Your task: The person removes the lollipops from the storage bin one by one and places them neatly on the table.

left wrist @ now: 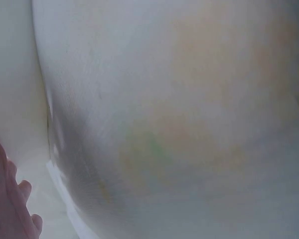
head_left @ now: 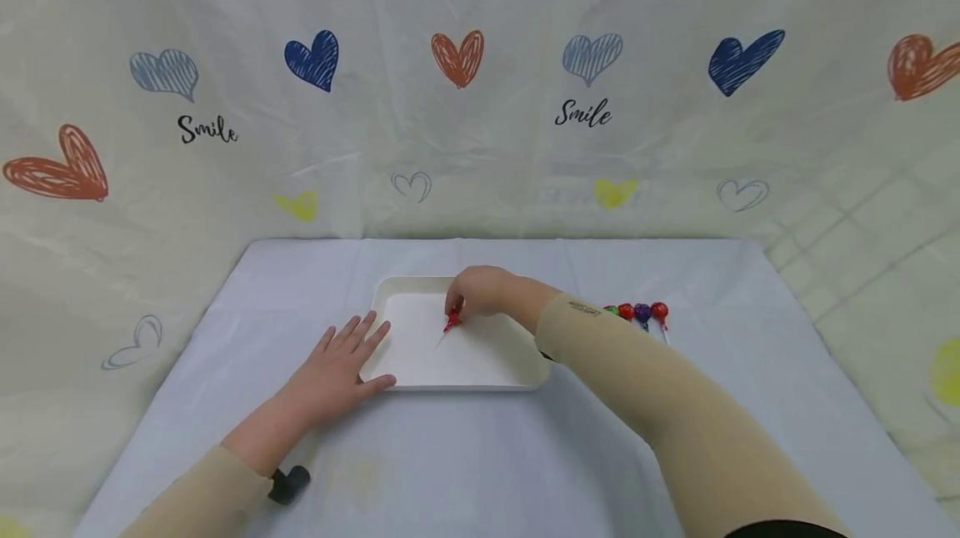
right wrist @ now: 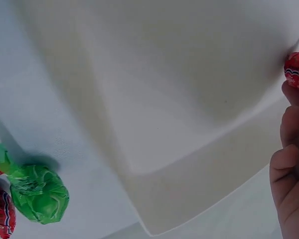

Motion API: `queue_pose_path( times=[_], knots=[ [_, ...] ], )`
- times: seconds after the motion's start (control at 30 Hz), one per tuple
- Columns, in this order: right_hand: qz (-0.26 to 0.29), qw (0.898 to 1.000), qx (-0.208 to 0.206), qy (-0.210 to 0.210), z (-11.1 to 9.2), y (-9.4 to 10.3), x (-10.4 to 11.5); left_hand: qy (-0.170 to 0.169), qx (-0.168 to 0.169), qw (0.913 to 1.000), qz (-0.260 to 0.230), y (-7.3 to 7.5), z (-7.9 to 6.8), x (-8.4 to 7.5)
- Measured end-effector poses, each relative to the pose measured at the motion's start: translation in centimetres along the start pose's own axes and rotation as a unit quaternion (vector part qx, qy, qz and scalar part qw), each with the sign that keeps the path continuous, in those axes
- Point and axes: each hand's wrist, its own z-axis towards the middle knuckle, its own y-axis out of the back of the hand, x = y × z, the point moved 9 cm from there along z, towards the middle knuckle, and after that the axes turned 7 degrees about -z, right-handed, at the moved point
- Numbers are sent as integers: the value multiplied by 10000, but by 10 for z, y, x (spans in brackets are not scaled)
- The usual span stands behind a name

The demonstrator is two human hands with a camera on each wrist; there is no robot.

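A white rectangular tray (head_left: pixel 487 359) lies on the table. My right hand (head_left: pixel 482 289) reaches over it and pinches a red-wrapped lollipop (head_left: pixel 453 319) by its head, the stick slanting down and left inside the tray. In the right wrist view, the same lollipop (right wrist: pixel 294 68) shows at the fingertips, by the tray floor. My left hand (head_left: pixel 339 373) lies with fingers spread across the tray's left edge, holding nothing. The left wrist view shows mostly blurred tablecloth (left wrist: pixel 179 149) and part of the hand (left wrist: pixel 7 199).
Right of the tray, partly behind the right forearm, lie several wrapped lollipops, including a purple one (head_left: pixel 642 313) and a red one (head_left: pixel 659 310). A green lollipop (right wrist: pixel 40 193) shows beside the tray in the right wrist view. Behind the table hangs a heart-printed sheet (head_left: pixel 510 146).
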Motion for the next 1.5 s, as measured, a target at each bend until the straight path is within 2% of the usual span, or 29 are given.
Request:
queue_pose_path(
  times=[0.17, 0.63, 0.83, 1.07, 1.5],
  knots=[
    [72, 9999, 115, 62, -10, -4, -2, -38, -14, 10000, 12, 1, 0, -2],
    [283, 9993, -99, 223, -22, -4, -6, -14, -14, 10000, -15, -1, -1, -1],
    [351, 9993, -96, 25, -20, -4, -11, -11, -30, 10000, -54, 1, -3, -1],
    [551, 9982, -16, -221, -16, -8, -12, -141, -207, 9996, -86, 2, -3, -3],
    [345, 9989, 89, -308, -9, -12, -8, -37, -51, 9999, -121, 6, -5, -7]
  ],
)
